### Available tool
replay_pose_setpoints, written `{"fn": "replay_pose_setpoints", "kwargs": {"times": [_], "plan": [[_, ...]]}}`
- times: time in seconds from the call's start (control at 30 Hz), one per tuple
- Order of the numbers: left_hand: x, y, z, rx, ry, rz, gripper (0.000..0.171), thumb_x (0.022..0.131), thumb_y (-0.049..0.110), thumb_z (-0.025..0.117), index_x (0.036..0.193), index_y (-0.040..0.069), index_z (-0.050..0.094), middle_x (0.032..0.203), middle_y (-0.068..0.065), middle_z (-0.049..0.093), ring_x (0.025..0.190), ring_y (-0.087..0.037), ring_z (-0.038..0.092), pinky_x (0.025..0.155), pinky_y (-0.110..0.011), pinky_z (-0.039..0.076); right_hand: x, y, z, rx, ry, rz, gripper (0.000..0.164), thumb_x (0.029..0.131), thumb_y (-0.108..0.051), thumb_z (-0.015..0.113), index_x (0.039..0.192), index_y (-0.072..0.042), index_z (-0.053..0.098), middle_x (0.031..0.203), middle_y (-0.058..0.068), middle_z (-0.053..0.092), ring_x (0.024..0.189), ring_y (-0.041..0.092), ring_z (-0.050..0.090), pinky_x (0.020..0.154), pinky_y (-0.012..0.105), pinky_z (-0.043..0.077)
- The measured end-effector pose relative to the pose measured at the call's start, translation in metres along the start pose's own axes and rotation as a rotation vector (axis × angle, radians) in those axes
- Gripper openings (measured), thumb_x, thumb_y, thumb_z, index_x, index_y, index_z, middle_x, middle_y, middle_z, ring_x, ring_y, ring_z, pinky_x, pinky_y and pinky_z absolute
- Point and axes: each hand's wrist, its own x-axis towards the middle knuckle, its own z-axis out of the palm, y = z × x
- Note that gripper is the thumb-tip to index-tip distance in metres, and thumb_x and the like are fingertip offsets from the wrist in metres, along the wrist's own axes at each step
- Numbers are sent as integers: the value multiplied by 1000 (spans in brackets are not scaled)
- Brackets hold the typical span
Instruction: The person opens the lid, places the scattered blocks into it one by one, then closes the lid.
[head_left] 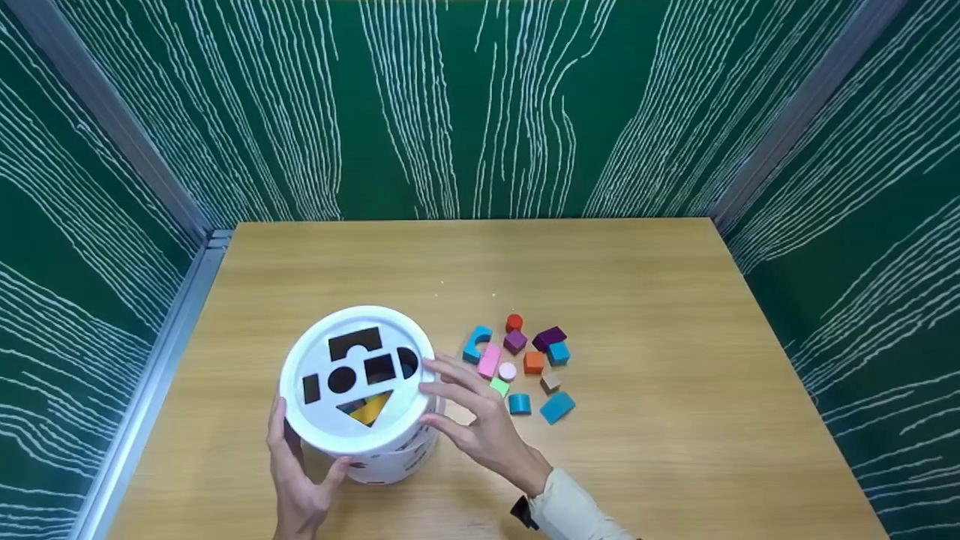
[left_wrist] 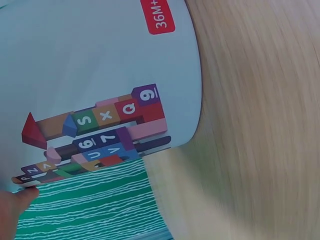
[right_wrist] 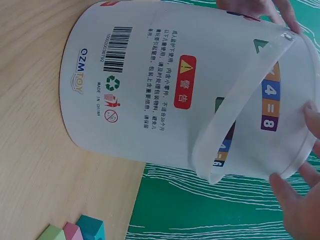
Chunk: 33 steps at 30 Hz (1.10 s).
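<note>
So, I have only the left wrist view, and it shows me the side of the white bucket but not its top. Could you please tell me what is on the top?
Observer: In the head view, a white lid with shaped holes covers the top of the bucket.
Operator: Thank you. Does anything touch the edge of it?
Observer: Yes, the right hand touches its edge.
Operator: I see only printed toy pieces here. Are there also real ones outside?
Observer: Yes, loose coloured blocks lie on the table, to the right of the bucket in the head view.
</note>
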Motion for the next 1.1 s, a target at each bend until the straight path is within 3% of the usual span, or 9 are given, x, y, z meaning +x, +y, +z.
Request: {"fn": "replay_pose_setpoints", "kwargs": {"times": [0.17,0.43,0.83,1.0,1.1], "plan": [[-1,-2,3,-5,10,-5,97,60,6,72,139,5,15,142,-13,20,127,-28,24,103,-27,23,-1,2,0,-6,23,-44,34,74,-15,69,108,-13,63,123,5,51,118,25,42,94,34,38],[-3,1,2,56,49,-26,95,61,8,75,138,6,21,143,-11,20,128,-27,24,101,-24,27,-1,0,3,25,35,-5,36,74,-12,68,109,-15,62,122,4,52,116,22,45,89,31,41],[-5,6,0,102,93,-50,98,57,8,78,139,9,23,143,-9,23,128,-26,26,99,-22,30,-2,-2,6,16,46,-22,38,73,-10,68,110,-17,62,121,3,53,114,21,47,87,30,43],[-1,6,4,29,173,-42,86,63,10,72,137,6,28,138,-13,30,123,-28,32,96,-27,35,0,-3,7,5,79,-46,36,72,-10,70,107,-15,63,118,4,55,110,20,51,86,31,44],[0,8,5,85,204,-99,81,66,15,67,138,10,28,137,-9,32,121,-24,34,95,-35,37,0,-5,7,-12,64,-31,34,74,-13,69,106,-16,63,118,3,54,109,18,50,86,31,44]]}}
